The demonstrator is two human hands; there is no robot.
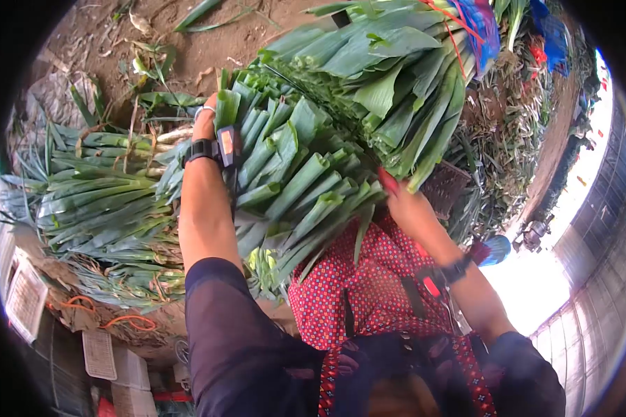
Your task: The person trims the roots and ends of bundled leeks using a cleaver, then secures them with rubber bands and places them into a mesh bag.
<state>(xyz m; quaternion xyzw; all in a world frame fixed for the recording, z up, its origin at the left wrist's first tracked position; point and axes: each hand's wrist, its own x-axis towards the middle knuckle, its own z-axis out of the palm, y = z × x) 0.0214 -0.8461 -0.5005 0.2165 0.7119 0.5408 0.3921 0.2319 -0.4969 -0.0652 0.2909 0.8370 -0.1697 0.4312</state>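
Leeks [285,149] lying between your hands, running crosswise to hand-to-hand line. Left hand [204,125] touching far edge, grip hidden, can't tell; right hand [412,210] gripping red handle [387,181] at near edge.

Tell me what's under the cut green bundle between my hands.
In this view, the bundle overlaps the top of the red patterned apron, which shows below it. Whatever lies directly beneath the bundle's middle is covered and can't be seen.

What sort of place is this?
Probably a produce trimming or packing spot: piled leek-like greens, bare earthen ground with leafy scraps, and pale plastic crates.
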